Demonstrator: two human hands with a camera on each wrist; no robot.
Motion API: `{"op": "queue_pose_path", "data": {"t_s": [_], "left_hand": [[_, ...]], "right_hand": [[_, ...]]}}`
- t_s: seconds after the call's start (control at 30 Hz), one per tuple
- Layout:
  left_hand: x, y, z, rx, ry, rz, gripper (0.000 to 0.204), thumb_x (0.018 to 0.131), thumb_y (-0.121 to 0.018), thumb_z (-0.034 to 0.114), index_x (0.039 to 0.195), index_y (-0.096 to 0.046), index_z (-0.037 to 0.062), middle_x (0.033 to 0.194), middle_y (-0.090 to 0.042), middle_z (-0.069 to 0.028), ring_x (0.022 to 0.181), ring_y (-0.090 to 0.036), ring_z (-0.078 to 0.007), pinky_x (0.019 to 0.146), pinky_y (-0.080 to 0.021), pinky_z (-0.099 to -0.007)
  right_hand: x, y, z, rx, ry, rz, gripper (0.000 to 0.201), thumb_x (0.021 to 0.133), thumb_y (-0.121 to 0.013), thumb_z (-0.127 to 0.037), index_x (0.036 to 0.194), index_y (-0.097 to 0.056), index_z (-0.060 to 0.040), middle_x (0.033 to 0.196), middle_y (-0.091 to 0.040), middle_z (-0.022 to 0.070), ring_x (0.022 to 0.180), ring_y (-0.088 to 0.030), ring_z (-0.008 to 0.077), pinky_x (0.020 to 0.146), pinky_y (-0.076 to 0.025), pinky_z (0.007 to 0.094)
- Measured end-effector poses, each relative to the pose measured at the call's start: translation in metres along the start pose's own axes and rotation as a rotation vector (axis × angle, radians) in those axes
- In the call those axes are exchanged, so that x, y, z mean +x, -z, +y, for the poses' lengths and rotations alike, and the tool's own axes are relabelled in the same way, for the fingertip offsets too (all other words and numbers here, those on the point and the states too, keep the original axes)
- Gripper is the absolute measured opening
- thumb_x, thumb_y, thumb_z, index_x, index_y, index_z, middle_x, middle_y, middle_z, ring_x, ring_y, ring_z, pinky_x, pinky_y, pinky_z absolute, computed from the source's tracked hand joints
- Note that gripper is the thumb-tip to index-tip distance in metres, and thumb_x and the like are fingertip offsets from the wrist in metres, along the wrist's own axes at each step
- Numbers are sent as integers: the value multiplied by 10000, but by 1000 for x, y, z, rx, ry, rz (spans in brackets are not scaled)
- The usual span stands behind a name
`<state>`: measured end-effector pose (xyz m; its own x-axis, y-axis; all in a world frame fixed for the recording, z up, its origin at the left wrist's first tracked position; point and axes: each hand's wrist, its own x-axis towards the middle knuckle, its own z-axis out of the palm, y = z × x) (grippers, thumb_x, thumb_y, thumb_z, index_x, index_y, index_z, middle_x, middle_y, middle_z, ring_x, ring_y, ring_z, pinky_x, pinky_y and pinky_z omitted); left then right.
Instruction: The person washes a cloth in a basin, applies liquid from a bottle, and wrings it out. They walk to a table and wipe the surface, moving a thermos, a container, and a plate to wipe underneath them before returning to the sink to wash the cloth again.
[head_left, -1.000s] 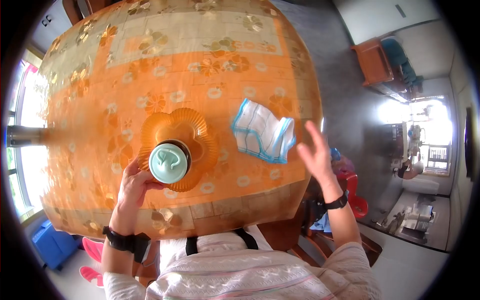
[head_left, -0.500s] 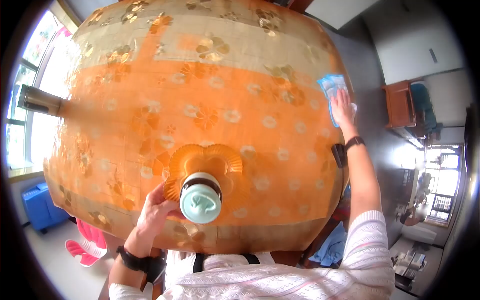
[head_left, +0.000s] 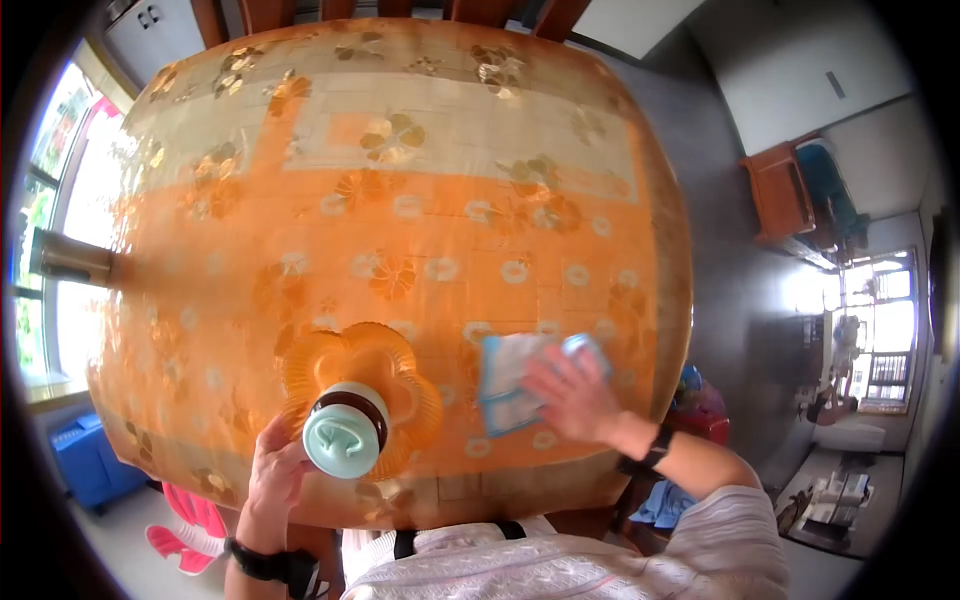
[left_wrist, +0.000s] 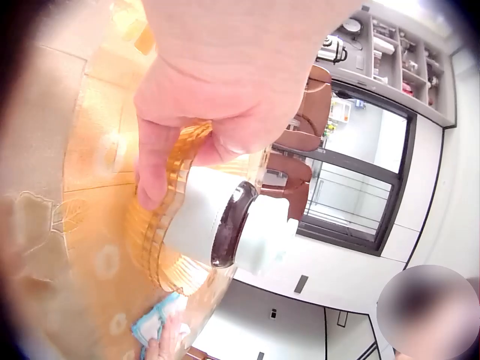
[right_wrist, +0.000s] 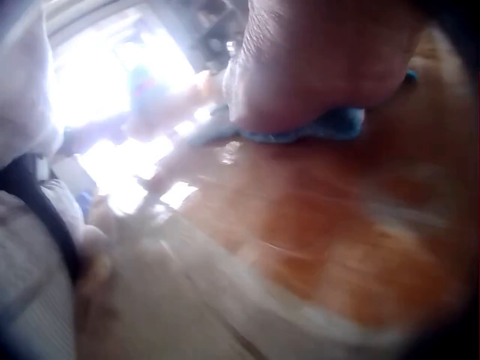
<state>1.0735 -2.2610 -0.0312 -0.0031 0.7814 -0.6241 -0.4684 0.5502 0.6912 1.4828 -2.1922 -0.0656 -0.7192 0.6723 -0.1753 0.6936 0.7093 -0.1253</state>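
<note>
My left hand (head_left: pixel 275 472) pinches the rim of an amber scalloped dish (head_left: pixel 412 385); thumb and fingers lie on either side of that rim in the left wrist view. Within the dish stands a white container (left_wrist: pixel 199 214) with a dark band and a mint-green lid (head_left: pixel 340 442). Right of the dish, my right hand (head_left: pixel 575 396) lies with spread fingers over a white cloth (head_left: pixel 506 385) with blue edges, on the table. The right wrist view is blurred: the hand (right_wrist: pixel 311 71) covers most of the cloth (right_wrist: pixel 341 124), hiding its fingers.
The table has a patterned orange cover (head_left: pixel 440 230). A dark cylinder (head_left: pixel 75 258) is at its left edge, by the window. Chairs (head_left: pixel 265 14) line the far side. A blue box (head_left: pixel 92 460) and pink slippers (head_left: pixel 185 540) are on the floor at left.
The right hand came down onto the cloth, went to the table's far right edge, then brought it back toward the body, beside the dish. The left hand keeps its grip on the dish.
</note>
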Motion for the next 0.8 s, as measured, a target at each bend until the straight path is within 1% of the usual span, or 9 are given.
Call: {"op": "queue_pose_path", "data": {"t_s": [0.1, 0.13, 0.2, 0.27, 0.4, 0.53, 0.63, 0.73, 0.8], "left_hand": [[11, -23, 15, 27, 40, -10, 419, 785, -543, 3, 1198, -484, -44, 1026, -619, -154, 841, -650, -229, 644, -569, -308], [16, -26, 17, 50, 41, -32, 415, 788, -545, 16, 1193, -486, -47, 1015, -622, -159, 827, -652, -235, 626, -570, -311], [26, -32, 17, 119, 62, -28, 395, 797, -538, 32, 1178, -490, -61, 1005, -624, -165, 794, -656, -242, 606, -568, -310], [36, -42, 16, 123, 23, -68, 381, 802, -540, 56, 1158, -495, -72, 995, -624, -169, 771, -657, -250, 605, -568, -310], [66, -77, 14, 223, 39, -150, 379, 826, -529, 106, 1169, -487, -49, 954, -627, -137, 728, -656, -215, 582, -575, -306], [99, -118, -3, 110, 39, -208, 402, 800, -469, 5, 1186, -411, -90, 1030, -569, -176, 825, -631, -273, 634, -587, -373], [124, -158, -20, 129, -3, -263, 400, 795, -447, -25, 1168, -332, -110, 1017, -560, -206, 779, -643, -349, 675, -576, -430], [140, -204, -36, 159, -11, -380, 317, 820, -463, 10, 1131, -447, -50, 1000, -583, -195, 756, -654, -333, 685, -564, -377], [150, -229, -51, 159, 38, -407, 506, 842, -492, 48, 1295, -308, -82, 982, -597, -187, 756, -661, -286, 699, -550, -340]], "right_hand": [[-22, 11, 93, -1, -415, 22, 557, 796, -553, -225, 1326, -413, -131, 1406, -343, 111, 1318, -276, 327, 1061, -154, 537], [-30, -7, 144, -122, -418, 150, 530, 852, -496, -227, 1357, -374, -120, 1428, -318, 98, 1341, -237, 314, 1068, -148, 522], [-10, -22, 225, -147, -675, 241, 511, 926, -401, -321, 1397, -305, -147, 1459, -274, 46, 1357, -204, 264, 1061, -148, 521], [16, -18, 256, -148, -839, 247, 513, 928, -377, -366, 1398, -304, -174, 1461, -273, 42, 1354, -210, 263, 1052, -157, 527], [2, -25, 220, -157, -859, 225, 519, 915, -398, -364, 1390, -316, -171, 1454, -284, 46, 1354, -212, 268, 1049, -162, 529], [-65, -35, 86, -163, -721, 236, 541, 885, -470, -295, 1377, -333, -115, 1460, -264, 73, 1358, -198, 296, 1062, -123, 525], [-88, -35, -7, -20, -800, 142, 561, 876, -479, -303, 1381, -329, -112, 1470, -241, 77, 1372, -151, 304, 1074, -68, 517], [-96, -39, -62, 86, -790, 162, 574, 857, -518, -301, 1372, -348, -114, 1475, -230, 62, 1373, -137, 311, 1072, -46, 530], [-104, -24, -72, 211, -737, 186, 565, 808, -595, -276, 1318, -416, -113, 1441, -288, 55, 1352, -195, 310, 1056, -119, 528]]}}
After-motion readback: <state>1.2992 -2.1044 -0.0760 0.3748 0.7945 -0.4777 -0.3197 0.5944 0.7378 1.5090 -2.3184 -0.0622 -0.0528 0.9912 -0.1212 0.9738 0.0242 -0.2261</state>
